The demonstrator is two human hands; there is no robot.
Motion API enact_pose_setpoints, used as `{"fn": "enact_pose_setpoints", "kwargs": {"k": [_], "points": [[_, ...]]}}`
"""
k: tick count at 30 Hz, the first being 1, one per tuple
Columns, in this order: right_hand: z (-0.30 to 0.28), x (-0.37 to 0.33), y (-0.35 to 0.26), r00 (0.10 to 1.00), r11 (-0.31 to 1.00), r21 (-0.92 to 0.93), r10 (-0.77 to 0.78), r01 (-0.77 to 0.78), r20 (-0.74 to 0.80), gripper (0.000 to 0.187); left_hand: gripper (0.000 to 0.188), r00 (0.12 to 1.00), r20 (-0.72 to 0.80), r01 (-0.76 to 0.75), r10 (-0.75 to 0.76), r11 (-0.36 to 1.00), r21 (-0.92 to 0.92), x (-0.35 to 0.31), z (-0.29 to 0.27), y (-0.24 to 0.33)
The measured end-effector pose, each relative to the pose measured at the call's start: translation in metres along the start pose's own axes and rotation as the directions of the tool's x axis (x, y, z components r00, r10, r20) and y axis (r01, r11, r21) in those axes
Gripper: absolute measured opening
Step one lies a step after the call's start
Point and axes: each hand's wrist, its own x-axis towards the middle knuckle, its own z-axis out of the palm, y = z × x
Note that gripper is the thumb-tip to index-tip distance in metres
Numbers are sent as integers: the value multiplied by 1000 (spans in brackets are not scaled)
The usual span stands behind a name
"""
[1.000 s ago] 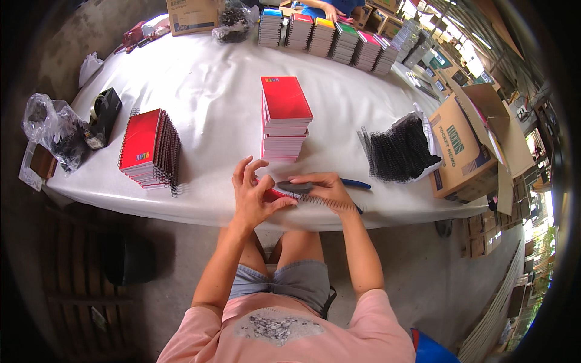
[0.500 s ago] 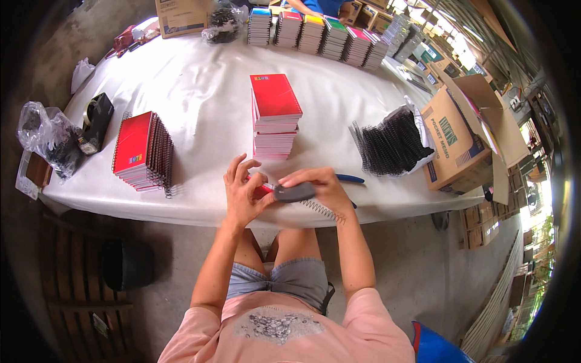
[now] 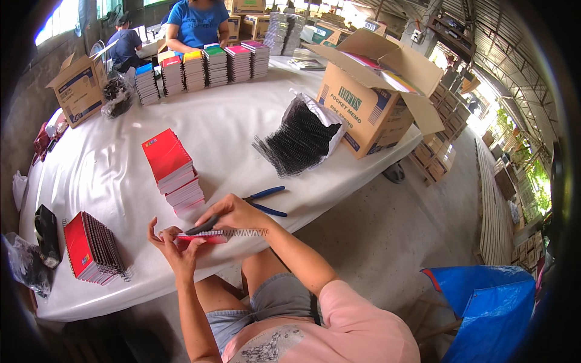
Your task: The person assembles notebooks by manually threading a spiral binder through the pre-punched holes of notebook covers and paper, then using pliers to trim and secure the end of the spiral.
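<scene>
My left hand [image 3: 171, 248] grips a small red-covered notepad [image 3: 200, 239] by its left end, just over the table's front edge. My right hand [image 3: 233, 213] lies on top of it, fingers pressing a black wire spiral [image 3: 242, 232] that sticks out to the right along the pad's edge. Directly behind stands a stack of unbound red-covered pads [image 3: 172, 171]. To the left lies a pile of red notepads with spirals in them [image 3: 94, 248]. Blue-handled pliers [image 3: 265, 201] rest on the cloth right of my right hand.
A heap of black wire spirals [image 3: 299, 140] lies on the white-covered table [image 3: 224, 121] beside an open cardboard box [image 3: 375, 100]. Coloured pad stacks [image 3: 203, 66] line the far side, where two people stand. A blue tarp [image 3: 484, 302] lies on the floor at right.
The view has swung to the right, showing more of the box and floor. Both hands stay on the red notepad, and the spiral now sticks out farther to the right.
</scene>
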Motion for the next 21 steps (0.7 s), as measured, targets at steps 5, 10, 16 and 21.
{"fn": "enact_pose_setpoints", "kwargs": {"k": [5,10,16,21], "points": [[2,1,10,987,956,-269,-141,117,-75,30,66,995,66,81,-76,993,-84,-3,6,1],[9,1,-1,940,931,136,-339,339,-24,30,67,999,48,0,1,1000,-23,-4,-2,-10],[10,6,6,1000,954,-300,-17,12,-14,33,82,995,75,80,-73,991,-104,-7,0,-14],[18,5,-9,920,919,58,-392,390,24,33,100,987,42,162,-156,949,-271,-4,3,-7]]}}
